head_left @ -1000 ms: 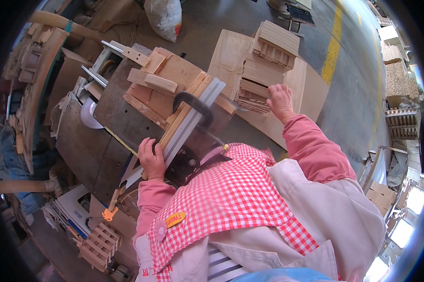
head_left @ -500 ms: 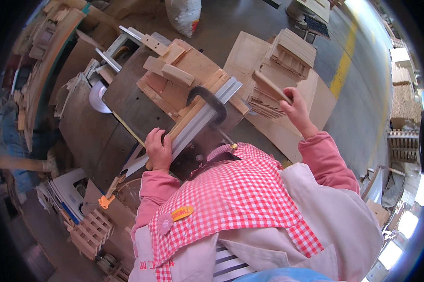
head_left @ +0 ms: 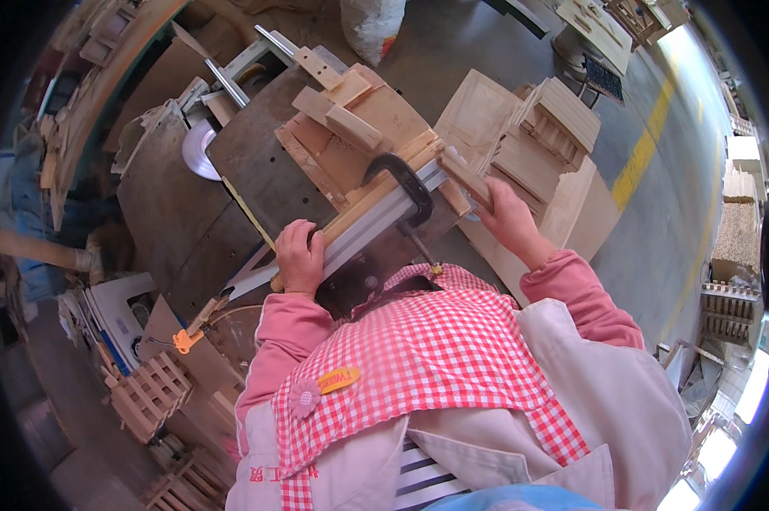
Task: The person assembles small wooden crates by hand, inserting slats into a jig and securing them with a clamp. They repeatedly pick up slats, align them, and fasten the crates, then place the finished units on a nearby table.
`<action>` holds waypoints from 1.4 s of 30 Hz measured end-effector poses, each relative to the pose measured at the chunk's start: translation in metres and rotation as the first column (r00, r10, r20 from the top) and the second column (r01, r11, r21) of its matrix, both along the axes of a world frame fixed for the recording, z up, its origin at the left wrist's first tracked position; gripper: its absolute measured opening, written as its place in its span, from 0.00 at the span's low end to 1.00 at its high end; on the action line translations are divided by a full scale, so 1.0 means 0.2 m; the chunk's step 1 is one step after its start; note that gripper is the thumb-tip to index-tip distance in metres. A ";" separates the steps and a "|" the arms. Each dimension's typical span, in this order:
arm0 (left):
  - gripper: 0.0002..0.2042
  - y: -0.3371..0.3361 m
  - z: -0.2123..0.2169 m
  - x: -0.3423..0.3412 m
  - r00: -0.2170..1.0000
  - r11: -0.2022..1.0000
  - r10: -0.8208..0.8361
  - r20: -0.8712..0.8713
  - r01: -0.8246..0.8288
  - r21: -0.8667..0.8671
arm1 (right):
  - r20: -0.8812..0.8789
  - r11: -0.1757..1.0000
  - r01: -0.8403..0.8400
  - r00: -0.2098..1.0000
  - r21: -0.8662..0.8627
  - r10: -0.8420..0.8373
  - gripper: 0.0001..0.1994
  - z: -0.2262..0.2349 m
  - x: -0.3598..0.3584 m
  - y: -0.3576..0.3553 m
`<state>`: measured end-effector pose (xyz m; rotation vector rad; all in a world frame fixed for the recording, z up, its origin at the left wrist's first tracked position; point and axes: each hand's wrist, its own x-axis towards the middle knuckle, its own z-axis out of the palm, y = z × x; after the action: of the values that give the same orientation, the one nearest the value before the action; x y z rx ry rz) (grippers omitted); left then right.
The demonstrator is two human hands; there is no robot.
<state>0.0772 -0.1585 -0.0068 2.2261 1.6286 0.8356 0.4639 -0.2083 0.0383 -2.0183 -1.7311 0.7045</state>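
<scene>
Right hand [head_left: 514,220]: closed on one end of a narrow wooden strip [head_left: 465,177]. The strip slants away from the fingers, its other end near the far end of the grey metal rail [head_left: 376,228]; contact with it cannot be told.

Left hand [head_left: 301,257]: fingers bent over the near part of the wooden rail [head_left: 359,211], which runs alongside the metal one (how firmly it grips, cannot tell; the underside is hidden).

A dark C-shaped clamp [head_left: 417,187] straddles both rails, its screw pointing toward the checked apron [head_left: 435,349]. Beyond the rails, small wooden blocks [head_left: 354,128] sit on a flat board. Round saw blade [head_left: 199,150] at the left of the dark metal tabletop [head_left: 167,213]. To the right of the tabletop, stacked wooden pieces [head_left: 563,115] stand on pale sheets [head_left: 474,106]. Yellow stripe [head_left: 644,157] on the floor farther right.
</scene>
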 end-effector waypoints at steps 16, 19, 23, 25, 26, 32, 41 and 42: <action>0.21 0.06 0.30 0.20 0.591 0.773 0.149 0.793 0.431 -0.466 | -0.909 0.673 -0.649 0.072 -0.354 -0.410 0.20 0.31 -0.41 0.15; 0.29 0.02 0.49 0.25 0.106 0.488 0.218 0.970 0.849 -0.202 | -0.904 0.477 -0.856 -0.025 -0.201 -0.427 0.20 0.30 -0.60 0.21; 0.27 0.00 0.62 0.22 0.173 0.507 0.217 0.961 0.821 -0.262 | -0.973 0.480 -0.855 0.110 -0.197 -0.203 0.28 0.32 -0.75 0.27; 0.25 -0.01 0.63 0.20 0.230 0.603 0.133 0.964 0.753 -0.263 | -0.974 0.545 -0.814 0.228 -0.202 -0.020 0.31 0.36 -0.77 0.30; 0.24 -0.01 0.62 0.18 0.277 0.675 0.081 0.958 0.692 -0.257 | -0.965 0.578 -0.796 0.257 -0.180 0.053 0.32 0.37 -0.78 0.31; 0.21 -0.03 0.57 0.07 0.309 0.796 -0.039 0.950 0.584 -0.157 | -0.842 0.592 -0.804 0.286 0.049 0.457 0.28 0.37 -0.92 0.35; 0.26 -0.12 0.29 -0.07 0.527 0.881 0.228 0.819 0.247 -0.404 | -0.505 0.641 -0.747 0.490 0.177 0.711 0.20 0.29 -1.16 0.55; 0.25 -0.15 0.24 -0.09 0.680 0.902 0.217 0.700 0.135 -0.410 | -0.354 0.637 -0.762 0.567 0.115 0.743 0.20 0.26 -1.19 0.63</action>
<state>0.0588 -0.1879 0.0406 1.2697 1.2759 1.0666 0.2262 -0.0828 0.0906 -0.9465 -2.3094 1.3004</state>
